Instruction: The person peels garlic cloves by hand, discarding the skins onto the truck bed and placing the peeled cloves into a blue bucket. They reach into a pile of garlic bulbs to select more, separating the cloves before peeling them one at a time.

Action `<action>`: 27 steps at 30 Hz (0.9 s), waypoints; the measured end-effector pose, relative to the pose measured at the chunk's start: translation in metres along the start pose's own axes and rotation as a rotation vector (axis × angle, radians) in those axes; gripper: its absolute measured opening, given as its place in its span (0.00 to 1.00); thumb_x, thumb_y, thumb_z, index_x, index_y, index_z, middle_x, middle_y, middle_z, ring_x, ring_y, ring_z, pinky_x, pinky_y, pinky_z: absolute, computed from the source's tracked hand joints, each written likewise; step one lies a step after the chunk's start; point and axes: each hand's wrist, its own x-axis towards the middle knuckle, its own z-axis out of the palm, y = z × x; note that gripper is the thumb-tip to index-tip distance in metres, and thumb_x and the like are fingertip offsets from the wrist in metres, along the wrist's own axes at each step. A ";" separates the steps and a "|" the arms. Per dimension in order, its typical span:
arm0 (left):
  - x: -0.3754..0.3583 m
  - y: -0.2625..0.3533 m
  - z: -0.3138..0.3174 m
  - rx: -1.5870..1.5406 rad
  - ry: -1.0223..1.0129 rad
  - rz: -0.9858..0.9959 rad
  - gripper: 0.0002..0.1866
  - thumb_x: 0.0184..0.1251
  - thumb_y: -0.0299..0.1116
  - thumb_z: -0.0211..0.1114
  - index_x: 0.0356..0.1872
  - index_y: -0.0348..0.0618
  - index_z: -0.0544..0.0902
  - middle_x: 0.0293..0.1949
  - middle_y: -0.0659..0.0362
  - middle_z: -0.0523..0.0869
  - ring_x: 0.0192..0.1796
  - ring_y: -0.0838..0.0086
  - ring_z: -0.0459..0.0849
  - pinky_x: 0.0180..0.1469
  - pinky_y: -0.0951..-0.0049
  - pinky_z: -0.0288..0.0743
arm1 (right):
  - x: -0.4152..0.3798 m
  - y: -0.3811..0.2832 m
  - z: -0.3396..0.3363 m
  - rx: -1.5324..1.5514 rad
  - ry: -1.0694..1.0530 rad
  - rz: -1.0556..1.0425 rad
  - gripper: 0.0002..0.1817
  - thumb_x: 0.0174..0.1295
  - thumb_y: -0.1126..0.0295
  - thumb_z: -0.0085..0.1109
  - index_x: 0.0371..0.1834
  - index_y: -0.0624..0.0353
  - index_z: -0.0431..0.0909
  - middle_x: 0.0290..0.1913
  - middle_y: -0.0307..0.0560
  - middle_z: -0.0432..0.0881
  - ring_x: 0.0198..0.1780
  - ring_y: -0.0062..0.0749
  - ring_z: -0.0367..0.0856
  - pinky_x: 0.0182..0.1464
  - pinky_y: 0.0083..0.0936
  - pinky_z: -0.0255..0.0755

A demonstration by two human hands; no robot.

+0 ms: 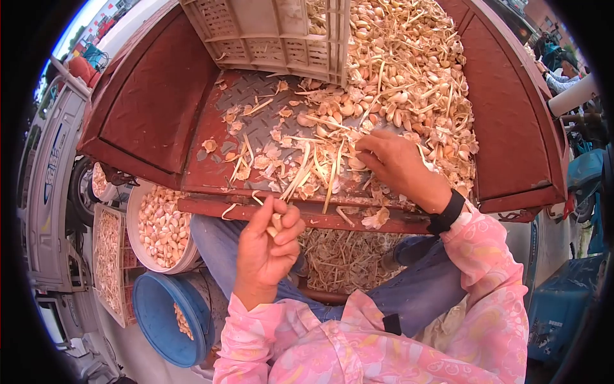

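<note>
My left hand (265, 246) is raised in front of the truck bed's lip, fingers curled around pale garlic cloves (274, 226). Over the bed's floor, my right hand (406, 168) reaches down with its fingers bent together among papery skins. Whatever lies under its fingertips is too small and covered to make out. A large heap of loose garlic cloves (416, 77) spreads beside and beyond this hand. Dry garlic stalks (306, 169) and peeled skins (272, 151) lie scattered between the two hands.
A pale plastic crate (268, 48) stands tilted on the red metal bed (150, 96). At left are a white bucket (132, 221) of cloves, a blue bucket (150, 320) with a few cloves, and a shallow crate (109, 262). Stalk litter (348, 262) lies between my legs.
</note>
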 end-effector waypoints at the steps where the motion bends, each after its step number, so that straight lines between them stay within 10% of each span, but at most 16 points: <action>1: -0.029 0.021 0.002 0.095 0.007 0.149 0.14 0.73 0.38 0.46 0.37 0.37 0.74 0.28 0.59 0.66 0.25 0.81 0.64 0.17 0.88 0.62 | 0.001 -0.002 0.001 -0.114 -0.066 0.019 0.09 0.57 0.69 0.56 0.39 0.59 0.75 0.36 0.50 0.79 0.39 0.45 0.78 0.40 0.36 0.71; 6: -0.194 0.134 -0.070 0.749 0.790 0.989 0.12 0.71 0.38 0.51 0.36 0.40 0.75 0.26 0.60 0.73 0.22 0.86 0.67 0.15 0.86 0.60 | 0.005 0.002 0.017 -0.135 -0.102 -0.025 0.09 0.54 0.69 0.55 0.38 0.57 0.74 0.33 0.50 0.77 0.38 0.49 0.77 0.39 0.41 0.70; 8: -0.244 0.153 -0.113 1.084 1.350 0.941 0.10 0.69 0.35 0.54 0.37 0.39 0.78 0.29 0.60 0.78 0.27 0.86 0.72 0.23 0.84 0.65 | 0.002 0.001 0.014 -0.109 -0.131 -0.065 0.07 0.53 0.71 0.54 0.34 0.59 0.73 0.33 0.51 0.76 0.38 0.51 0.77 0.39 0.42 0.70; 11: -0.267 0.159 -0.172 1.703 1.579 0.958 0.09 0.68 0.32 0.55 0.38 0.37 0.79 0.34 0.60 0.81 0.32 0.86 0.75 0.33 0.83 0.68 | -0.005 0.008 0.013 0.062 -0.055 -0.109 0.07 0.53 0.73 0.55 0.35 0.58 0.74 0.35 0.50 0.75 0.37 0.50 0.77 0.39 0.40 0.70; 16: -0.142 0.086 -0.054 1.275 0.916 1.163 0.10 0.69 0.32 0.54 0.43 0.36 0.78 0.39 0.57 0.83 0.36 0.83 0.78 0.37 0.83 0.70 | -0.008 0.008 0.011 0.314 0.037 0.012 0.09 0.54 0.74 0.60 0.38 0.59 0.74 0.32 0.45 0.75 0.31 0.35 0.78 0.35 0.29 0.72; 19: -0.058 0.021 0.001 1.057 0.255 0.614 0.17 0.70 0.33 0.52 0.55 0.34 0.70 0.45 0.51 0.81 0.42 0.75 0.82 0.36 0.82 0.77 | -0.007 0.003 0.008 0.498 0.040 0.217 0.15 0.56 0.70 0.62 0.44 0.61 0.72 0.30 0.42 0.78 0.30 0.24 0.76 0.34 0.22 0.71; 23: 0.044 -0.040 0.002 0.449 0.107 0.001 0.24 0.72 0.44 0.48 0.58 0.33 0.65 0.49 0.48 0.77 0.47 0.64 0.81 0.42 0.73 0.80 | -0.010 -0.029 0.005 0.776 -0.104 0.086 0.16 0.56 0.70 0.62 0.46 0.61 0.72 0.30 0.44 0.77 0.30 0.28 0.77 0.35 0.24 0.72; 27: 0.071 -0.041 -0.023 0.237 0.192 0.039 0.13 0.70 0.36 0.54 0.43 0.35 0.76 0.34 0.56 0.80 0.33 0.75 0.80 0.34 0.82 0.78 | 0.012 0.008 0.010 0.179 0.177 0.023 0.12 0.53 0.70 0.61 0.40 0.58 0.75 0.32 0.50 0.75 0.34 0.48 0.77 0.37 0.35 0.72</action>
